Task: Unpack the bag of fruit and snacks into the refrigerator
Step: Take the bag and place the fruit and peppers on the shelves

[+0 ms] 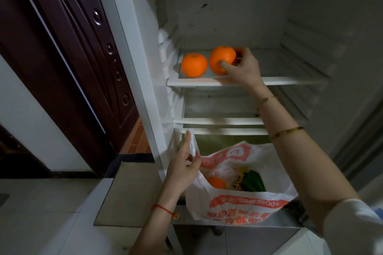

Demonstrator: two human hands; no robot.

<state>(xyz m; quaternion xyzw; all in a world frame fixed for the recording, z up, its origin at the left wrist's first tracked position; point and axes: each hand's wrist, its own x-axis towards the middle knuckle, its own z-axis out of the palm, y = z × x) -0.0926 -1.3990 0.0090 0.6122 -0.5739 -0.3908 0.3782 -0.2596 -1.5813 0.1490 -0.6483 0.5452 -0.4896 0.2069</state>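
Observation:
The refrigerator stands open, and its top shelf [279, 80] carries two oranges. My right hand [243, 66] grips the right-hand orange [220, 58] from its right side, thumb on the front. The other orange [194, 65] sits free to its left. Lower down, my left hand [183, 166] pinches the left handle of a white plastic bag [238, 205] with red print, holding it open. Inside the bag I see another orange [216, 182], a green packet [253, 181] and some gold-wrapped snacks [238, 183].
A second shelf [217, 120] lies below the top one, with a drawer behind the bag. A dark wooden door [68, 47] stands at the left. The bag rests on the ledge [128, 194] of the lower compartment, above a pale tiled floor [41, 213].

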